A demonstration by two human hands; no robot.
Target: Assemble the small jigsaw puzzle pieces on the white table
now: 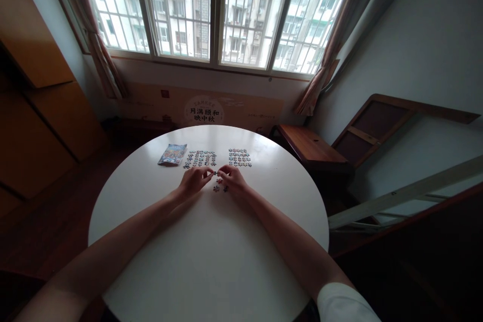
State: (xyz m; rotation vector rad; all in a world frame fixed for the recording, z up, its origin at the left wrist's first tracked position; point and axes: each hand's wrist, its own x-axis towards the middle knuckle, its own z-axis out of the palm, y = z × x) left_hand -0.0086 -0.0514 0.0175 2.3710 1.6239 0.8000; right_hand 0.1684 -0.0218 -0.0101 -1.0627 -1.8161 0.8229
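Between the fingertips of both hands is a small jigsaw puzzle piece [215, 173], held just above the table. My left hand [195, 180] pinches its left side, and my right hand [231, 178] pinches the right; both are closed. Whether it is one piece or two joined is too small to tell. Just below the fingers lie a few loose puzzle pieces [216, 188] on the white tabletop. Beyond my left hand, several pieces [202, 157] are spread in rows. A second group of pieces [240, 157] sits in rows beyond my right hand.
A colourful printed packet [172, 154] lies at the left of the round white table [211, 261]. A wooden stool or bench [311, 143] stands past the table's right edge. Barred windows [215, 15] are at the back, and an orange-brown cabinet [64, 121] is to the left.
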